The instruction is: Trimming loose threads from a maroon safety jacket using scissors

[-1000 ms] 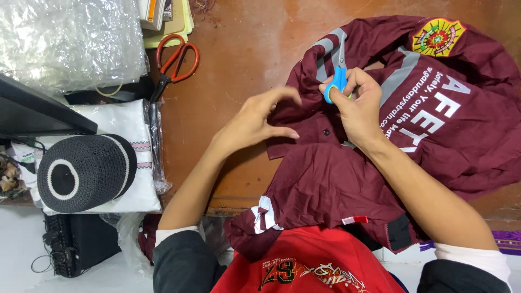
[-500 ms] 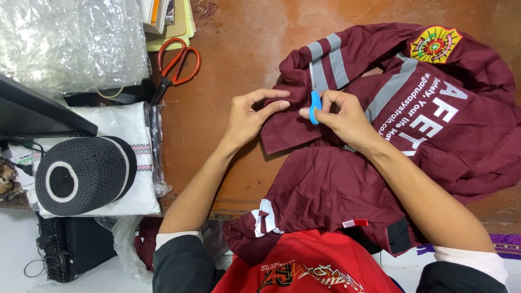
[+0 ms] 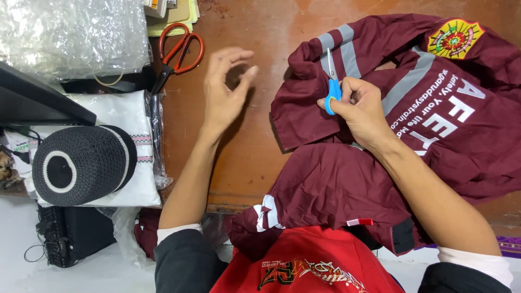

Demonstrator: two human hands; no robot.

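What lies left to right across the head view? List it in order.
Black knitted round cap with white ring → orange-handled scissors → left hand, raised and empty → small blue-handled snips in the right hand → round embroidered badge on the maroon jacket.

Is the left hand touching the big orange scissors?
No, the left hand is lifted open above the bare table, apart from the orange scissors.

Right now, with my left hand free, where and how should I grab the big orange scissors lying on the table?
Probably take the big orange scissors by the two handle loops, which lie at the far right end near the left hand. Come from above and slip fingers into the loops. The dark blades point toward you and to the left, close beside the wrapped white cloth, so that end is tighter to reach.
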